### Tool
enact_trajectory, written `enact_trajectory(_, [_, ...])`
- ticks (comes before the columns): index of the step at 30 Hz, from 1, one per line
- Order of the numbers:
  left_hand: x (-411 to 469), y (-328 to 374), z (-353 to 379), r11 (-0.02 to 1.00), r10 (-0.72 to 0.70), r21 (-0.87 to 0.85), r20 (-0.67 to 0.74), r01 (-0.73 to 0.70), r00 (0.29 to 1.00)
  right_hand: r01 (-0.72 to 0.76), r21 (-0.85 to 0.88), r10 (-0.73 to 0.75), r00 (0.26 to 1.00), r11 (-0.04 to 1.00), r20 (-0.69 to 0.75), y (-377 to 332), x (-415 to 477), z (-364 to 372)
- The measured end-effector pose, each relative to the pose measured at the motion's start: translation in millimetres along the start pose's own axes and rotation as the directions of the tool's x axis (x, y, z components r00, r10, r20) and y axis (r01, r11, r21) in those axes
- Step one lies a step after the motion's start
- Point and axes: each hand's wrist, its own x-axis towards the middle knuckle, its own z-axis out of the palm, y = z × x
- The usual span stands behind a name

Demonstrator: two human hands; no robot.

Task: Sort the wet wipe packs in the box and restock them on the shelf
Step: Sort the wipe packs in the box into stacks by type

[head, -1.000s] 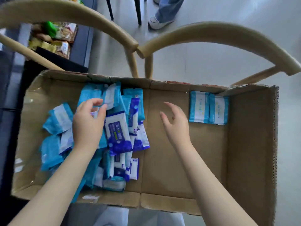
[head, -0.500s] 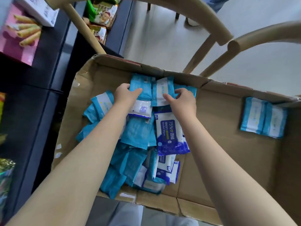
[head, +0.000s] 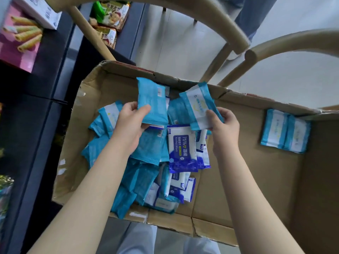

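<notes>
An open cardboard box [head: 229, 180] holds a heap of wet wipe packs [head: 146, 162] on its left side. My left hand [head: 130, 123] grips a light blue pack [head: 152, 99], back side up, lifted above the heap. My right hand [head: 223, 123] pinches a light blue and white pack [head: 198, 105], raised beside it. Below them lies a dark blue and white alcohol wipes pack [head: 181, 147]. Two light blue packs [head: 286, 133] sit side by side against the box's far right wall.
The box rests between two wooden chairs whose curved backs [head: 211, 19] arch over its far edge. A dark shelf [head: 36, 70] with snack boxes stands to the left. A person's leg [head: 256, 13] shows on the pale floor beyond.
Both hands have closed on a light blue pack each and lifted them off the heap's far end. The view has swung left and closer.
</notes>
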Motion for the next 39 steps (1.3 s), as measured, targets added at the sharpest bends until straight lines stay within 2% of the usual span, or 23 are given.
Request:
enact_trajectory(4, [-29, -14, 40, 1.000, -0.021, 0.009, 0.214, 0.020, 0.977, -0.056, 0.244, 0.073, 0.995, 0.968, -0.061, 2, -3, -48])
enact_trajectory(8, [-46, -46, 98, 0.989, -0.078, 0.139, 0.264, 0.042, 0.961, -0.081, 0.417, 0.154, 0.977, 0.905, -0.145, 9, 4, -109])
enact_trajectory(11, [-52, -81, 144, 0.963, -0.093, 0.269, 0.236, 0.027, 0.967, -0.066, 0.425, 0.184, 0.952, 0.903, -0.243, 20, 14, -158])
enact_trajectory(17, [-52, -150, 233, 0.939, -0.176, 0.329, 0.223, 0.096, 0.959, -0.057, 0.380, 0.204, 0.910, 0.923, -0.361, 43, 51, -239])
enact_trajectory(23, [-42, -186, 299, 0.929, -0.198, 0.354, 0.231, 0.108, 0.953, -0.048, 0.346, 0.209, 0.870, 0.937, -0.447, 48, 92, -272])
enact_trajectory(27, [-36, -205, 314, 0.843, -0.042, 0.537, 0.133, -0.036, 0.990, -0.059, 0.338, 0.221, 0.858, 0.939, -0.463, 54, 107, -274])
enact_trajectory(29, [-31, -211, 314, 0.762, 0.036, 0.636, 0.147, -0.122, 0.988, -0.052, 0.307, 0.206, 0.843, 0.950, -0.496, 60, 109, -272])
enact_trajectory(32, [-27, -216, 313, 0.691, 0.101, 0.694, 0.182, -0.200, 0.978, -0.010, 0.258, 0.153, 0.826, 0.966, -0.542, 66, 112, -269])
enact_trajectory(35, [-30, -215, 313, 0.454, 0.287, 0.781, 0.328, -0.429, 0.900, 0.027, 0.293, 0.139, 0.835, 0.956, -0.533, 65, 115, -269])
enact_trajectory(36, [-31, -213, 313, 0.420, 0.303, 0.781, 0.360, -0.463, 0.882, 0.029, 0.289, 0.131, 0.846, 0.957, -0.517, 65, 115, -270])
enact_trajectory(39, [-33, -203, 309, 0.454, 0.237, 0.766, 0.390, -0.456, 0.890, 0.035, 0.160, 0.043, 0.886, 0.986, -0.461, 60, 108, -271])
